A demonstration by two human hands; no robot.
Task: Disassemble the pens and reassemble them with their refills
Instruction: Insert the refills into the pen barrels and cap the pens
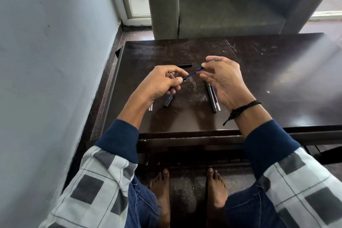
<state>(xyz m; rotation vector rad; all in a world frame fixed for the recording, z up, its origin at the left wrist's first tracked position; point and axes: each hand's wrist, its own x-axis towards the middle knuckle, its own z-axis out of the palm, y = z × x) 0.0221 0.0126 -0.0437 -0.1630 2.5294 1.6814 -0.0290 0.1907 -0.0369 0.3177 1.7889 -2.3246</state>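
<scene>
Blue refill [192,73] slants just above the counter [268,72], its lower end pinched by the left hand [162,81] and its upper end by the right hand [224,81]. Beneath lie a short black piece [169,100], a long black barrel [211,96] and, farther off, a black cap [184,65]. The refill looks freshly out or about to go in; next, its tip must line up with a barrel's bore.

Mid-frame, the left hand [162,81] and right hand [222,81] face each other, both pinching one blue refill [192,74] between them.
</scene>
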